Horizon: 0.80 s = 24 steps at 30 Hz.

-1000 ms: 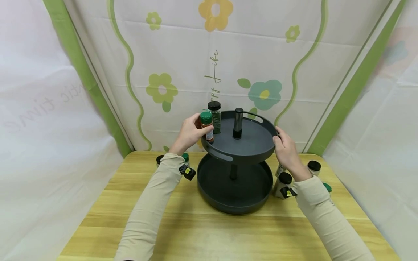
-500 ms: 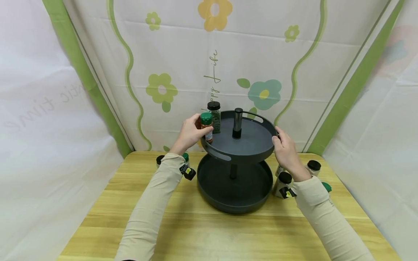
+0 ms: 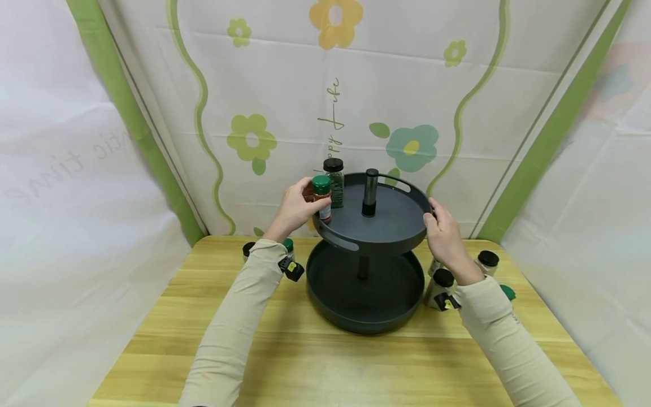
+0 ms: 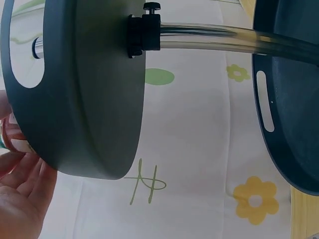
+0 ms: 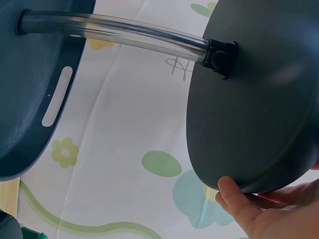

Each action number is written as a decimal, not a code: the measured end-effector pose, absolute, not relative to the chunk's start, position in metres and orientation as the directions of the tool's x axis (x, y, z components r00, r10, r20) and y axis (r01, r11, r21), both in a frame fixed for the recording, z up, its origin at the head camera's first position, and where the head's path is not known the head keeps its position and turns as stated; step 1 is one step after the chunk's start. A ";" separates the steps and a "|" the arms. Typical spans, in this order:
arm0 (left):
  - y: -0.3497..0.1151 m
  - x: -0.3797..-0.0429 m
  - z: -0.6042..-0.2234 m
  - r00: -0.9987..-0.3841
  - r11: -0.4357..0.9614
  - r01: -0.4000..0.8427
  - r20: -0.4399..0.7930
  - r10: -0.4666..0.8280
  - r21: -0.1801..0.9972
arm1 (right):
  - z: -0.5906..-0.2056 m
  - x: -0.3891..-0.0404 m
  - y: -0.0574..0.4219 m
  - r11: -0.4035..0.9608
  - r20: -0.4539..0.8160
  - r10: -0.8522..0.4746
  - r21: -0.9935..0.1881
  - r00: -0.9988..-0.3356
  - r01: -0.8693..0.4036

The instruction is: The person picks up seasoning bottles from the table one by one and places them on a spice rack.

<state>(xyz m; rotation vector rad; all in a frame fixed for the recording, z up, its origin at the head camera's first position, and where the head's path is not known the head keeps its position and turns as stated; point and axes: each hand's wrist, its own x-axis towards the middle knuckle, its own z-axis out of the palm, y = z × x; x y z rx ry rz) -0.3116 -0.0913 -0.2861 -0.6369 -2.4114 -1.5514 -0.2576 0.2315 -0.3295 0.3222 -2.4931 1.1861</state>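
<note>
A dark grey two-tier turntable rack stands on the table. My left hand (image 3: 295, 208) pinches a small spice jar (image 3: 321, 189) with a green cap and reddish contents, at the left side of the upper tray (image 3: 394, 217). Just behind it on that tray stands a taller jar of green herbs (image 3: 335, 189) with a black lid. My right hand (image 3: 447, 234) grips the upper tray's right rim. In the right wrist view its thumb (image 5: 232, 191) lies against the tray's outer wall. The lower tray (image 3: 366, 319) sits below, joined by a metal post (image 4: 209, 37).
To the right of the rack stand a black-lidded jar (image 3: 441, 285), another black-lidded jar (image 3: 488, 260) and a green-capped one (image 3: 507, 291), partly behind my right arm. Beyond my left forearm are a black lid (image 3: 248, 249) and a green-capped jar (image 3: 289, 246). A flowered curtain (image 3: 285, 85) hangs behind the table.
</note>
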 end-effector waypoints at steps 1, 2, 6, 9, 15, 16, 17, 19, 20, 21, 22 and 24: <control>-0.092 -0.311 -0.287 -0.885 0.345 0.461 0.394 0.247 0.818 | -0.329 -0.258 0.232 0.621 0.411 -0.049 -0.701 -0.910 -0.350; -0.093 -0.311 -0.287 -0.885 0.333 0.460 0.395 0.248 0.823 | -0.329 -0.258 0.232 0.621 0.410 -0.050 -0.702 -0.911 -0.350; -0.100 -0.307 -0.291 -0.884 0.308 0.460 0.397 0.247 0.832 | -0.330 -0.258 0.231 0.621 0.410 -0.046 -0.703 -0.911 -0.348; -0.110 -0.305 -0.296 -0.887 0.314 0.454 0.393 0.242 0.834 | -0.330 -0.258 0.231 0.620 0.415 -0.040 -0.703 -0.909 -0.348; -0.133 -0.305 -0.310 -0.901 0.328 0.432 0.382 0.208 0.840 | -0.331 -0.258 0.231 0.619 0.421 -0.039 -0.702 -0.906 -0.352; -0.137 -0.305 -0.313 -0.903 0.329 0.427 0.380 0.199 0.842 | -0.331 -0.258 0.231 0.619 0.422 -0.039 -0.701 -0.906 -0.353; -0.141 -0.305 -0.315 -0.906 0.329 0.421 0.377 0.191 0.846 | -0.331 -0.258 0.231 0.619 0.422 -0.039 -0.701 -0.906 -0.354; -0.148 -0.304 -0.319 -0.913 0.333 0.408 0.369 0.176 0.850 | -0.331 -0.258 0.231 0.618 0.422 -0.041 -0.701 -0.906 -0.354; -0.152 -0.303 -0.320 -0.914 0.334 0.405 0.368 0.172 0.851 | -0.331 -0.258 0.232 0.619 0.422 -0.041 -0.701 -0.906 -0.354; -0.155 -0.302 -0.322 -0.917 0.338 0.398 0.362 0.165 0.853 | -0.331 -0.259 0.232 0.620 0.420 -0.041 -0.701 -0.907 -0.353; -0.158 -0.302 -0.324 -0.920 0.343 0.392 0.357 0.161 0.854 | -0.331 -0.259 0.232 0.619 0.419 -0.041 -0.702 -0.907 -0.353; -0.165 -0.301 -0.328 -0.924 0.351 0.383 0.350 0.157 0.854 | -0.332 -0.259 0.232 0.619 0.418 -0.042 -0.702 -0.907 -0.353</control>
